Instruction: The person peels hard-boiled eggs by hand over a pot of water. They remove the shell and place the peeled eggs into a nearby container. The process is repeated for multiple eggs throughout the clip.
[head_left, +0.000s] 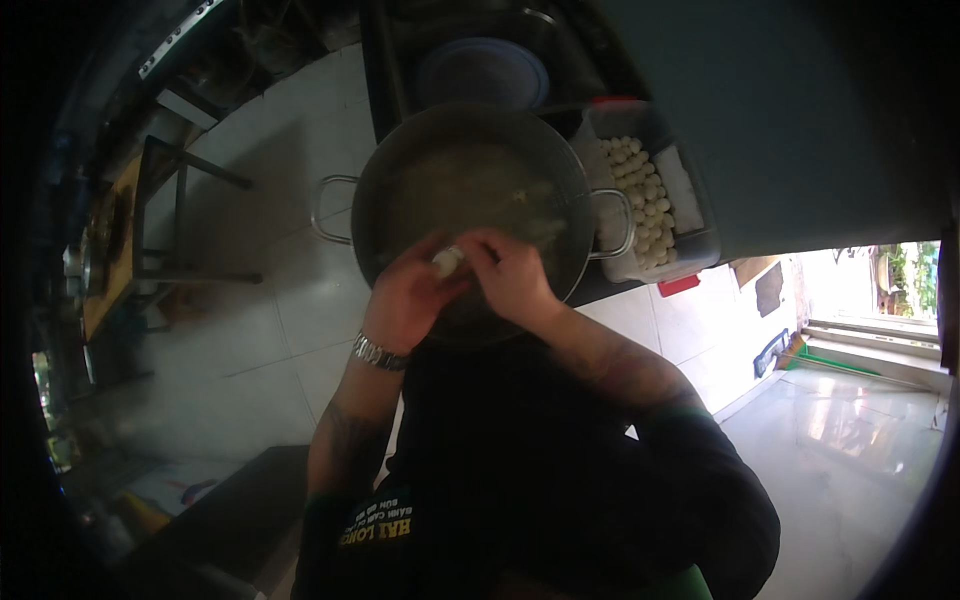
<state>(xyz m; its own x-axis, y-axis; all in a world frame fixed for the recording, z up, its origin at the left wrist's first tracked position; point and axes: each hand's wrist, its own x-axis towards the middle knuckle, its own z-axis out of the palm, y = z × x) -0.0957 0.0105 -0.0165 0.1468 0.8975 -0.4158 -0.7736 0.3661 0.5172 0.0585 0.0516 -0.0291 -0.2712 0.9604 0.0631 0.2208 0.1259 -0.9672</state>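
A small pale egg lies in the fingers of my left hand, which wears a metal-banded watch. The thumb and fingertips of my right hand are bent in against the egg's right side. Both hands are over the near part of a large metal pot with two loop handles. Cloudy liquid and pale bits show dimly inside it. To the pot's right, a clear plastic container holds many small white peeled eggs, likely quail eggs.
Behind the pot, a round blue-rimmed basin sits in a dark sink. A wooden-topped table with metal legs stands at left on the white tiled floor. At right, a broom lies near a bright doorway.
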